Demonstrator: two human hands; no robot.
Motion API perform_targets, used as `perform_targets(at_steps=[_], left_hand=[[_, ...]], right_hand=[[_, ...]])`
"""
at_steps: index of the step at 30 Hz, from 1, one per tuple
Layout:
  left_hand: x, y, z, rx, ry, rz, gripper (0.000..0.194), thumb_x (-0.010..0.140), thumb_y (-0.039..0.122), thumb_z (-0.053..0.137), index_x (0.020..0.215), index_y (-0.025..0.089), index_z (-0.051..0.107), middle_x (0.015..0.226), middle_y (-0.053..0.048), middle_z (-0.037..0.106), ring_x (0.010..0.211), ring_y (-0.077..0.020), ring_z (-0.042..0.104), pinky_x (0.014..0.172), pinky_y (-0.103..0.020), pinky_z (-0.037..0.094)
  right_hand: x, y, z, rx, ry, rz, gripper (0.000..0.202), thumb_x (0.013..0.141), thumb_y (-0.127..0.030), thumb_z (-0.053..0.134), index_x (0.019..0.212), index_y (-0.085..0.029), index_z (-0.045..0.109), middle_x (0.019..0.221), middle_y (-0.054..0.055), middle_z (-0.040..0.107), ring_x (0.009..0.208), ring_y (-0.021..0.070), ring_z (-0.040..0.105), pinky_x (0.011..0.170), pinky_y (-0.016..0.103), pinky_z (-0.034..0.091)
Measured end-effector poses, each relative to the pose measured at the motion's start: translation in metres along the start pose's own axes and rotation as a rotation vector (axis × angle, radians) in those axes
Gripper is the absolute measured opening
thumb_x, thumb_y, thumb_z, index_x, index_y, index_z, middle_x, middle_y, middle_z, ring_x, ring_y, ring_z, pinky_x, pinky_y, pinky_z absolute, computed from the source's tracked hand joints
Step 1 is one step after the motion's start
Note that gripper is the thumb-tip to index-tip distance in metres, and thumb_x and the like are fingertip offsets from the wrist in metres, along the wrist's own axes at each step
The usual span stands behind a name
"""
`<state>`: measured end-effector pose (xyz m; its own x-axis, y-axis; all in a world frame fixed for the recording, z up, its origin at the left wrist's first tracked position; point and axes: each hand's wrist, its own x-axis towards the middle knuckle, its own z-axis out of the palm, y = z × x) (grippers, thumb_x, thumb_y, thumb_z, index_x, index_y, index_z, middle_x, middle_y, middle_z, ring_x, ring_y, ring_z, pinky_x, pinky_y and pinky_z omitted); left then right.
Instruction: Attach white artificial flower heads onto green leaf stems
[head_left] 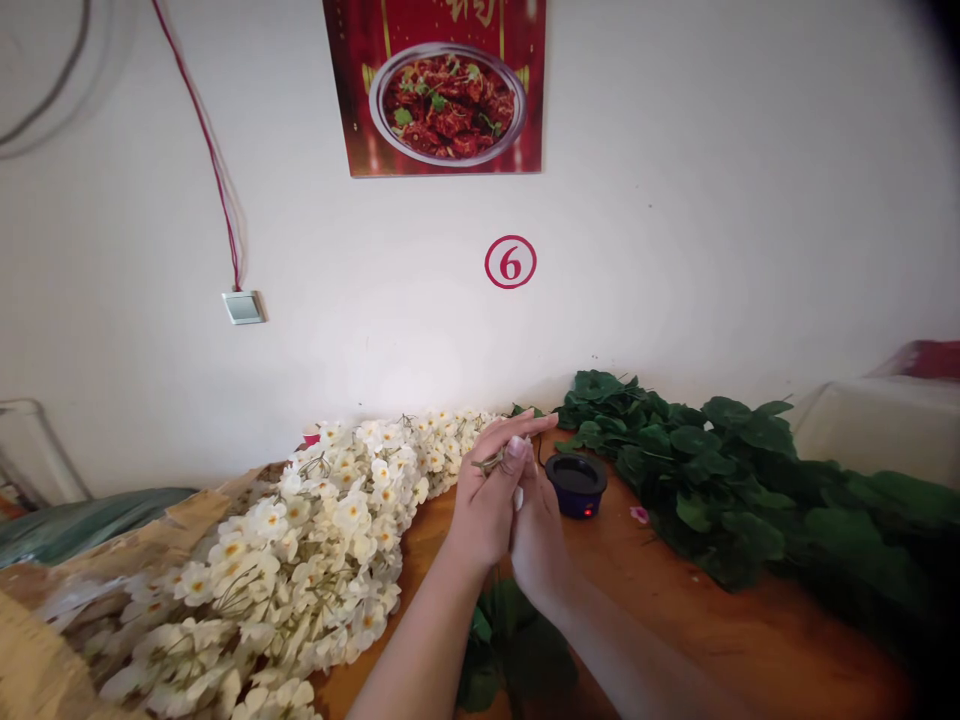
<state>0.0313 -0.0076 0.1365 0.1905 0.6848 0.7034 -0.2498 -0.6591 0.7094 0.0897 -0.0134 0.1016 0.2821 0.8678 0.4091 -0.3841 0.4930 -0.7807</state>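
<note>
Both hands meet over the middle of the wooden table (720, 620), and the work looks best done with a light pinch and slow turning, held clear of the small dark pot (576, 484) just to the right. The left hand (484, 505) has its fingers (525, 425) together on a thin greenish stem (491, 462); the right hand (536, 535) is pressed against it, its grip hidden, so I cannot tell. The stem is short, wiry and dull green. White flowers (315, 560) heap on the left, green leaves (712, 470) on the right.
</note>
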Motion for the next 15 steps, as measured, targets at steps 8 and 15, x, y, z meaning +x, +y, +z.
perform_targets(at_steps=[8, 15], left_hand=[[0.0, -0.013, 0.002, -0.075, 0.011, -0.063, 0.023, 0.088, 0.033, 0.059, 0.104, 0.019, 0.069, 0.111, -0.008, 0.071, 0.097, -0.021, 0.069, 0.086, -0.032, 0.054], [-0.001, -0.031, -0.006, 0.293, 0.145, 0.037, 0.025, 0.091, 0.036, 0.053, 0.091, 0.019, 0.072, 0.092, -0.006, 0.075, 0.085, -0.0182, 0.069, 0.08, -0.03, 0.054]], right_hand=[[0.005, 0.001, -0.002, -0.023, 0.074, 0.057, 0.039, 0.082, -0.057, 0.057, 0.071, -0.019, 0.061, 0.062, 0.0, 0.06, 0.061, 0.0158, 0.057, 0.055, 0.027, 0.044], [0.009, 0.012, 0.001, 0.193, 0.082, 0.118, 0.047, 0.083, -0.061, 0.049, 0.1, -0.02, 0.063, 0.09, 0.003, 0.069, 0.096, 0.0208, 0.064, 0.082, 0.032, 0.05]])
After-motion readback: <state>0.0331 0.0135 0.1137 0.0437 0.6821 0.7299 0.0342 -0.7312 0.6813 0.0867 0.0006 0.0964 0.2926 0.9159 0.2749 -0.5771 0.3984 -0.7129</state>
